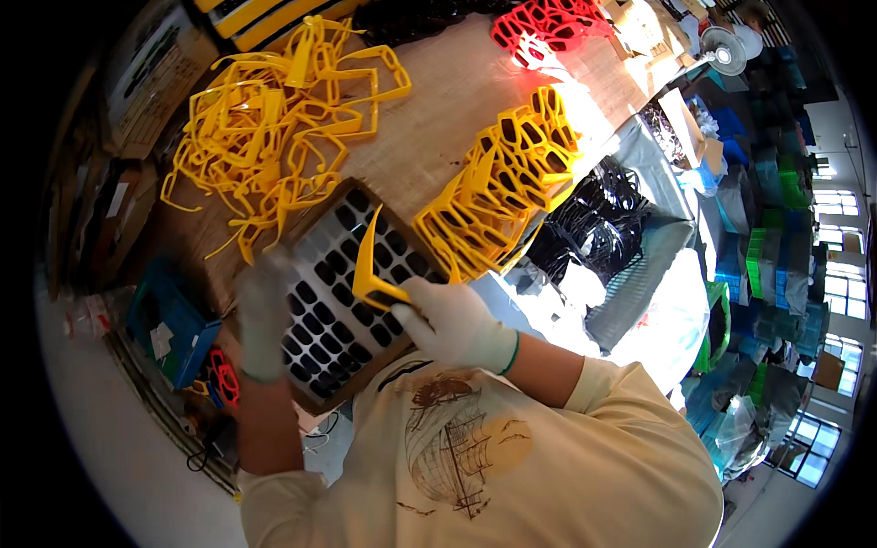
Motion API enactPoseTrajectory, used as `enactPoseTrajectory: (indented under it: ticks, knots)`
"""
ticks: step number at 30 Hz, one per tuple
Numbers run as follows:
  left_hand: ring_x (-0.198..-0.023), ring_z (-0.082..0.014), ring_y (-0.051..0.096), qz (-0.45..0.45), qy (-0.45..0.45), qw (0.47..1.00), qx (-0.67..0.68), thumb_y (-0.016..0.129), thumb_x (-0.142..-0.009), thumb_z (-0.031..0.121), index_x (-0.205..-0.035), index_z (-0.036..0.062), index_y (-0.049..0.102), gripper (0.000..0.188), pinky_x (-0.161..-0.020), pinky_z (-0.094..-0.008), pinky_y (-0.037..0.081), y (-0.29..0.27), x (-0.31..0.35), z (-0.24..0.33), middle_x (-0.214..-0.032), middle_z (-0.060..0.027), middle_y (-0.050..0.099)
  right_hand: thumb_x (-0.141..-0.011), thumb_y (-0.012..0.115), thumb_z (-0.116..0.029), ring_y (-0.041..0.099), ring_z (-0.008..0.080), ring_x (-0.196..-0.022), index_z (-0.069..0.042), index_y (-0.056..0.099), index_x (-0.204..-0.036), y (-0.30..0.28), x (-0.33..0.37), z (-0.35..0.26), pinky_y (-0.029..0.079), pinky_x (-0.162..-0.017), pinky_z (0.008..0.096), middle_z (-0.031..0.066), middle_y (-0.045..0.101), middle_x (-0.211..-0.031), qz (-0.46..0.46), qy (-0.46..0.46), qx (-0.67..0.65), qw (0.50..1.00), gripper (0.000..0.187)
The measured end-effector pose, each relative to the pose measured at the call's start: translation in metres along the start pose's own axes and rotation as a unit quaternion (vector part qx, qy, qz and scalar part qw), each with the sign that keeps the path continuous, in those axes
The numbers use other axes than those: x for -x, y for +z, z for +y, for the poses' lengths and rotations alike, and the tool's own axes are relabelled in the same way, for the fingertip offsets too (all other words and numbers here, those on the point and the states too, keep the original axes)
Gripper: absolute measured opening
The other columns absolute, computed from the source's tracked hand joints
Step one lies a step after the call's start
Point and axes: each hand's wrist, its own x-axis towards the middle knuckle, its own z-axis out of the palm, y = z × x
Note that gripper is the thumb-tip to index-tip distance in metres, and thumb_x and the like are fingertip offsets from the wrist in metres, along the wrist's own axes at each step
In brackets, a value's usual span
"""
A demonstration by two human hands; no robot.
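My right hand [461,327], in a white glove, grips a yellow glasses frame [367,271] at its front, with one temple arm pointing up and away. Just below it lies a shallow tray [315,258] holding rows of dark lenses [326,274]. My left hand [263,315], also gloved, is at the tray's left edge; it is smeared by motion and its fingers cannot be made out. Beyond the tray on the left is a tangled heap of yellow frames [265,137]. To the right stand stacked yellow glasses with dark lenses [498,183].
Red frames [548,27] lie at the table's far end. A blue crate [169,320] sits at the left, with cardboard boxes [155,78] behind it. Right of the table, a large grey bag [644,251] holds black pieces [594,219]. A fan [723,50] stands far off.
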Motion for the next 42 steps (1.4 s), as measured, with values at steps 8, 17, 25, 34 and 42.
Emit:
enactPoseTrajectory:
  ticks: [8,17,25,34,42]
  knots:
    - [-0.058,-0.0228,0.051,0.122,-0.502,0.853,0.081,0.056,-0.099,0.055,-0.085,-0.0002,0.054,0.057,-0.053,-0.0379,0.047,-0.007,-0.185,-0.149,-0.067,-0.0088,0.045,-0.097,0.053,-0.024,0.065,0.0462,-0.075,-0.003,0.051,-0.101,-0.198,-0.082,0.127,0.052,-0.068,0.0552,0.024,0.064,-0.076,0.277,0.106,0.209,0.932,0.021]
    - [-0.075,-0.0253,0.056,0.144,-0.474,0.868,0.031,0.063,-0.098,0.033,-0.13,-0.0027,0.059,0.047,-0.067,-0.0396,0.045,-0.005,-0.188,-0.114,-0.093,-0.0116,0.061,-0.096,0.048,-0.023,0.066,0.0466,-0.089,-0.001,0.056,-0.102,-0.242,-0.145,0.231,0.052,-0.082,0.054,0.0285,0.069,-0.093,0.184,0.168,0.278,0.928,0.024]
    - [-0.112,-0.0207,0.059,0.251,-0.339,0.895,0.144,0.063,-0.098,0.025,-0.131,0.0049,0.062,0.038,-0.088,-0.0331,0.05,-0.032,-0.171,-0.06,-0.129,-0.0081,0.061,-0.097,0.048,-0.03,0.066,0.044,-0.098,0.0,0.057,-0.111,-0.238,-0.142,0.251,0.051,-0.087,0.053,0.027,0.068,-0.101,0.126,0.199,0.302,0.924,0.034]
    - [-0.069,-0.0071,0.047,0.355,-0.111,0.926,0.063,0.079,-0.089,0.023,-0.079,0.0048,0.063,0.026,-0.066,-0.0256,0.036,-0.039,-0.082,0.065,-0.075,0.0014,0.059,-0.095,0.052,-0.034,0.064,0.0429,-0.104,-0.001,0.063,-0.11,-0.228,-0.131,0.236,0.05,-0.091,0.0524,0.0267,0.067,-0.108,0.171,0.155,0.327,0.916,0.038]
    - [-0.066,-0.0042,0.054,0.06,-0.295,0.952,0.044,0.079,-0.075,0.008,-0.124,-0.0066,0.06,0.054,-0.06,-0.0207,0.047,-0.011,0.126,0.094,-0.076,0.0024,0.061,-0.094,0.061,-0.025,0.068,0.0365,-0.101,-0.002,0.067,-0.121,-0.093,-0.079,0.115,0.054,-0.088,0.0448,0.0205,0.071,-0.105,0.173,0.012,0.125,0.977,0.036]
